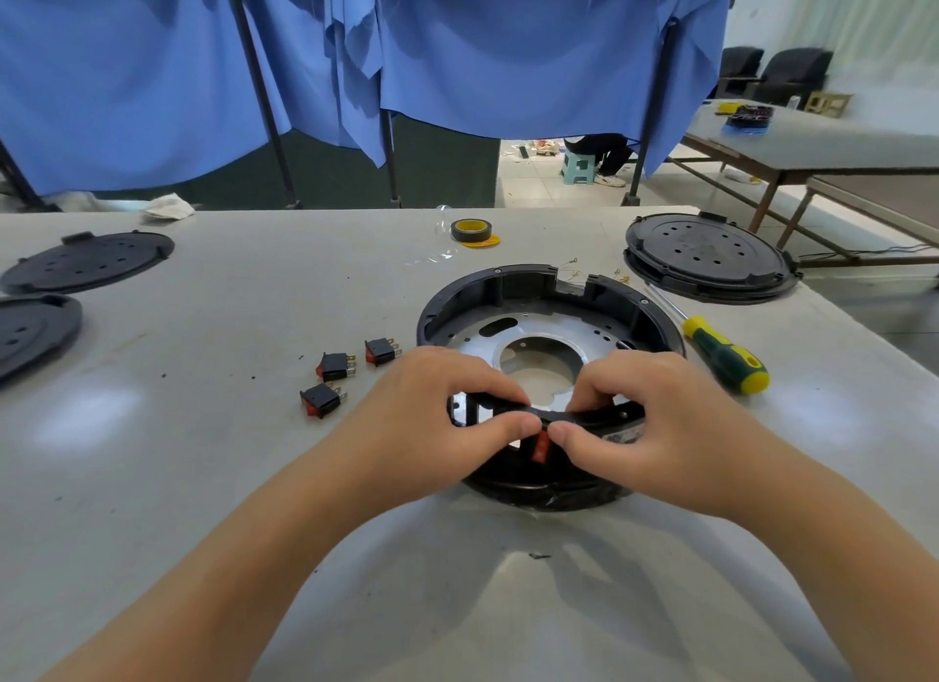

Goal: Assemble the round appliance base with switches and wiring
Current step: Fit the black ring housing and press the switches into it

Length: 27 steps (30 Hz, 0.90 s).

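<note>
Head view: round base [538, 295] at centre frame on table [203, 478].
Left hand [437, 402]: pinches the near rim.
Right hand [640, 417]: pinches the rim beside the red switch [540, 447].
Progress: one switch seated or nearly so; three loose switches [350, 371] left of base remain; wiring apparently not yet done.
Screwdriver [724, 355]: right of base.

Black plastic base [513, 285], shiny metal plate [569, 326]
</note>
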### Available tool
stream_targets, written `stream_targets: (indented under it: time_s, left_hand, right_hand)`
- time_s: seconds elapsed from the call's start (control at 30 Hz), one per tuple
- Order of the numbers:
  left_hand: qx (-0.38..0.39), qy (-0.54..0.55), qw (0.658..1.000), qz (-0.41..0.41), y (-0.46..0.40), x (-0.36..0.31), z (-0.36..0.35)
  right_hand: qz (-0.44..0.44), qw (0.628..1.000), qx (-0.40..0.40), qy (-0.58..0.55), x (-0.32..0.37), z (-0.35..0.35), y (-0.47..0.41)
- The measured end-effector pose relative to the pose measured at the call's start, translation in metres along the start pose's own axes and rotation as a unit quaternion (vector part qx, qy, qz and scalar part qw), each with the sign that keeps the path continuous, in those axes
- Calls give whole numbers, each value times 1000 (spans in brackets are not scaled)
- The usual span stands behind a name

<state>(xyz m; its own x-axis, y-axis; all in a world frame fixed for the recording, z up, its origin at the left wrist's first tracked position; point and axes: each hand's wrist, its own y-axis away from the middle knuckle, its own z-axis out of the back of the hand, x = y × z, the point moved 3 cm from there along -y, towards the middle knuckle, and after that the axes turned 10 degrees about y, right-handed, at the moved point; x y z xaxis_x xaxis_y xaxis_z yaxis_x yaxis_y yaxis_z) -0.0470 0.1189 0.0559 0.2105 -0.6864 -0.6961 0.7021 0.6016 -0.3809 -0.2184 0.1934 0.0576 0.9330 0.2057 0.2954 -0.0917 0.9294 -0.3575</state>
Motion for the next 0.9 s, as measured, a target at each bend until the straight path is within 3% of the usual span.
stream_targets:
  time_s: [0.17,0.5,0.9]
  left_hand:
    - [20,-20,1000,-6,0,-1,1]
    - [53,-62,997,2,2,1,-1]
    - [31,-92,995,-10,2,0,-8]
  right_hand:
    - [-9,1000,19,-1,-2,1,-1]
    - [7,993,39,109,-1,-3,2]
    - [11,992,39,123,2,-5,1]
